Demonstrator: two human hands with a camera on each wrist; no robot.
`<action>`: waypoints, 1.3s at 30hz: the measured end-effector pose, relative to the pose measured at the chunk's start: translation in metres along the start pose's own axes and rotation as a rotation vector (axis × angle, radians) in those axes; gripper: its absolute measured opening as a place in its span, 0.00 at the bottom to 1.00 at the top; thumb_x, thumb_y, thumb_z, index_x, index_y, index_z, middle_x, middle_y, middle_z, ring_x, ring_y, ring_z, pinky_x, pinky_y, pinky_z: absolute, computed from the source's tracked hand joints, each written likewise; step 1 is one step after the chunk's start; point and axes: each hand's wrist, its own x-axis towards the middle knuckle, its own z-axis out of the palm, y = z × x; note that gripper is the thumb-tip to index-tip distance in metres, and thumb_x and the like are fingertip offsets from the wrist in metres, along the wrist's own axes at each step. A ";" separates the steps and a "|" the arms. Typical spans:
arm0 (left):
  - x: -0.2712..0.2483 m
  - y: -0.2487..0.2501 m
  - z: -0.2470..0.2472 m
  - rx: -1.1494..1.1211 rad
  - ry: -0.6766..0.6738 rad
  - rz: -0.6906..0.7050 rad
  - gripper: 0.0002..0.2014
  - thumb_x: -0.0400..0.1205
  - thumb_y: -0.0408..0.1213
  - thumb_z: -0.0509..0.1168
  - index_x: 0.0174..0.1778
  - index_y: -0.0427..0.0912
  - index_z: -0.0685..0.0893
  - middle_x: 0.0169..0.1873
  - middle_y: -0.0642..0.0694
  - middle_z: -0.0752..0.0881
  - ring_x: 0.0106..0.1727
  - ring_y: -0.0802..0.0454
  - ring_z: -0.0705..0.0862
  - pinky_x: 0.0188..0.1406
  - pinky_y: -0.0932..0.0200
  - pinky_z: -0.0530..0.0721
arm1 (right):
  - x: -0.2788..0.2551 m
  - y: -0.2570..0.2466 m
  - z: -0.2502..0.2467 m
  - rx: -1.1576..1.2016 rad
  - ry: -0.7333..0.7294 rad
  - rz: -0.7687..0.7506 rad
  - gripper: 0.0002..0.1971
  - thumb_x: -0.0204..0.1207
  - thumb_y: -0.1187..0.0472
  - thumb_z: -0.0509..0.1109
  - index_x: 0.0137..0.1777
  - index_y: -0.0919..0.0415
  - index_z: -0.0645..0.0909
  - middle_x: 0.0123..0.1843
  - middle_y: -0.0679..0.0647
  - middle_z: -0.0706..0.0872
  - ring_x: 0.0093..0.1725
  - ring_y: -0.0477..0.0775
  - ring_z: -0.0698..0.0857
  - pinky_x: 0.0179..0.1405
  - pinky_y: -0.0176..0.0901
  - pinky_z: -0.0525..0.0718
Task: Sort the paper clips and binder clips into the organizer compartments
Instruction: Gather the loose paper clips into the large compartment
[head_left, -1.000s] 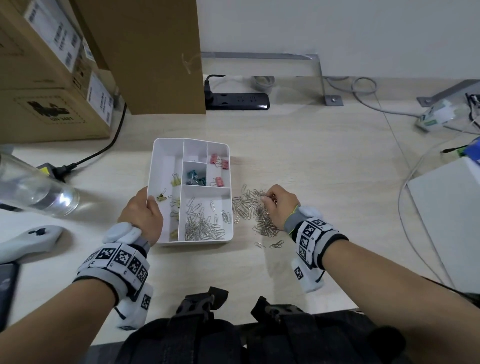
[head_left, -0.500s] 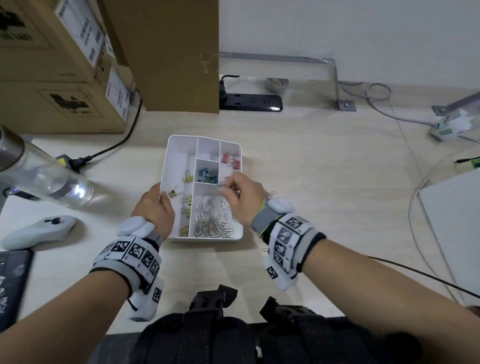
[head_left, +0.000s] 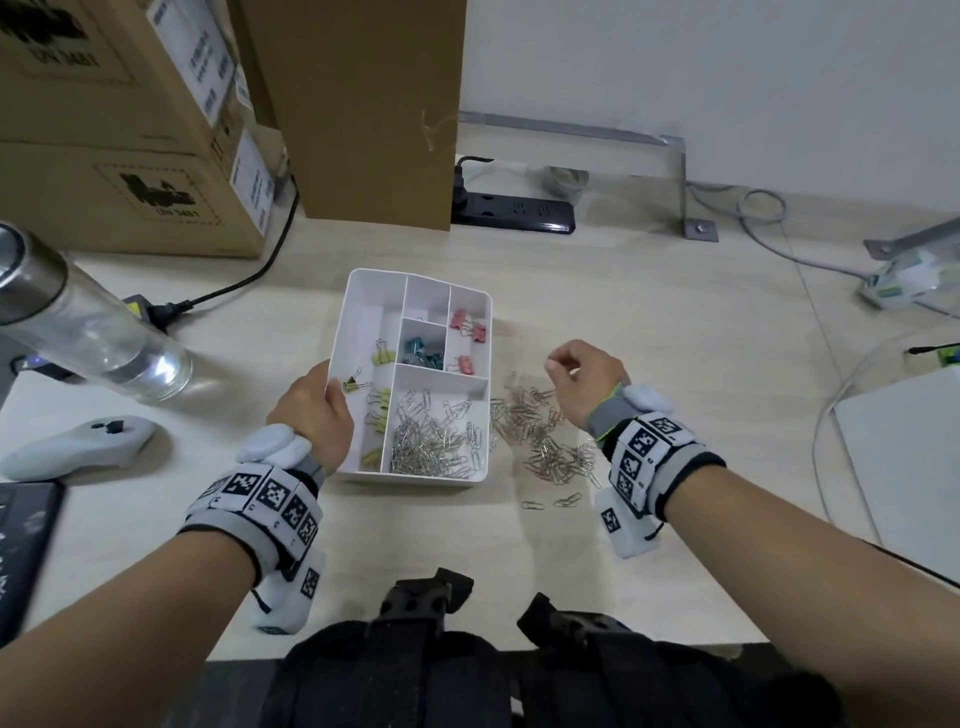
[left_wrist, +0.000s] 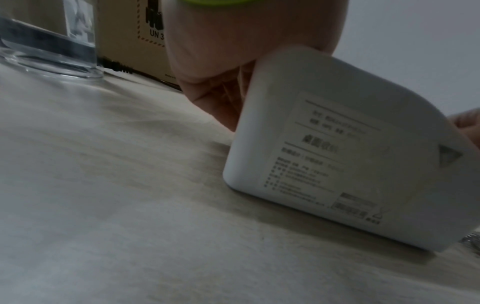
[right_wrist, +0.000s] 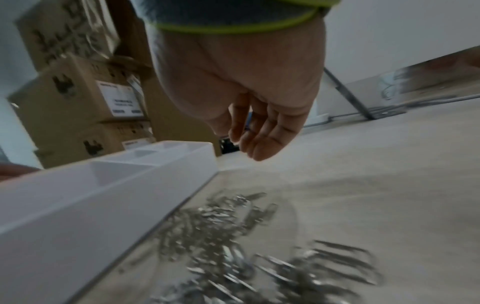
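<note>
A white compartment organizer (head_left: 371, 306) sits mid-table. Silver paper clips (head_left: 431, 441) fill its large near compartment; pink (head_left: 467, 327), teal (head_left: 421, 353) and yellow binder clips (head_left: 382, 356) lie in other sections. My left hand (head_left: 317, 410) grips its left rim, thumb over the edge. The left wrist view shows the organizer's labelled underside (left_wrist: 337, 154) tipped up off the table by my left hand (left_wrist: 215, 82). A loose pile of paper clips (head_left: 545, 436) lies to the right of the organizer. My right hand (head_left: 582, 379) hovers above it, fingers relaxed (right_wrist: 254, 127) and empty.
A glass bottle (head_left: 88, 332) and a white controller (head_left: 72, 447) lie to the left. Cardboard boxes (head_left: 130, 130) stand at the back left, beside a black power strip (head_left: 514, 210). A white slab (head_left: 909, 457) and cables sit at the right.
My right hand carried clips from the pile to the organizer's large compartment, then swung back right above the pile, now empty. The left hand stayed on the rim.
</note>
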 end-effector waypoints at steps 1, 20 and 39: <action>-0.001 0.002 -0.003 0.006 -0.001 0.005 0.13 0.86 0.38 0.51 0.60 0.38 0.77 0.47 0.35 0.86 0.38 0.40 0.75 0.40 0.53 0.72 | 0.003 0.009 0.000 -0.047 -0.023 0.017 0.08 0.78 0.51 0.66 0.53 0.50 0.82 0.52 0.49 0.87 0.50 0.54 0.85 0.47 0.40 0.78; 0.003 -0.019 -0.012 0.037 0.080 -0.008 0.13 0.85 0.37 0.51 0.60 0.39 0.77 0.42 0.31 0.85 0.36 0.38 0.75 0.41 0.49 0.77 | -0.021 -0.005 0.054 -0.459 -0.338 -0.528 0.06 0.72 0.53 0.62 0.46 0.51 0.76 0.48 0.52 0.80 0.47 0.56 0.77 0.46 0.49 0.79; -0.003 -0.008 -0.017 0.086 0.009 -0.035 0.14 0.86 0.37 0.50 0.62 0.39 0.75 0.49 0.30 0.85 0.46 0.30 0.82 0.46 0.47 0.76 | -0.027 0.007 0.054 -0.440 -0.173 -0.553 0.16 0.70 0.53 0.67 0.57 0.56 0.77 0.55 0.54 0.79 0.51 0.57 0.76 0.48 0.47 0.75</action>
